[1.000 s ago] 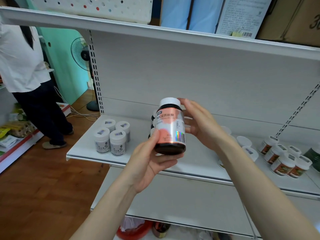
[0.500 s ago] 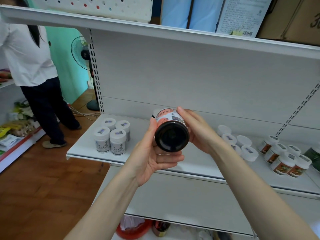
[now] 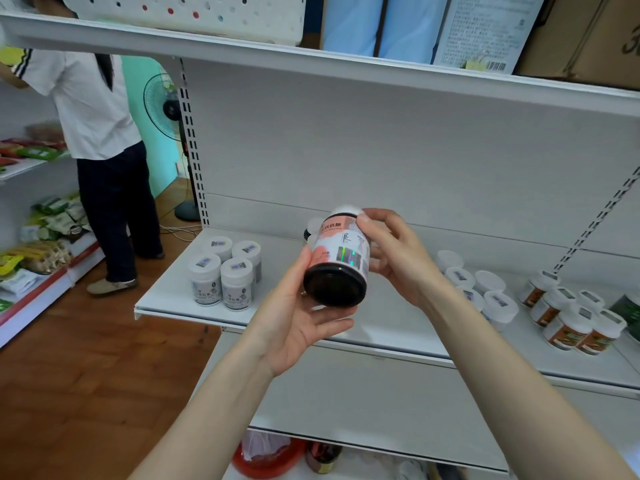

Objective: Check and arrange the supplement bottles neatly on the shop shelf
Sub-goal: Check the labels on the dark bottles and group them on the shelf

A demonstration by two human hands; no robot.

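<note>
A white metal shop shelf unit (image 3: 415, 161) with a plain pale back panel fills the view, a slotted black-and-white upright (image 3: 192, 140) at its left edge. Beyond lie a reddish-brown wooden plank floor (image 3: 69, 393), a mint-green wall (image 3: 135, 76) and a black standing fan (image 3: 163, 102). At far left, a person in white shirt and dark trousers (image 3: 97, 116) faces a red-edged shelf of packets (image 3: 45, 288).

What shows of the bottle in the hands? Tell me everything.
The bottle is dark with a white cap and a pink-and-white label bearing print and a holographic sticker. Tilted, its round dark base faces the camera, cap up and away. The left hand grips its lower side; the right hand holds it near the cap. It is raised before the shelf, off its surface.
</note>
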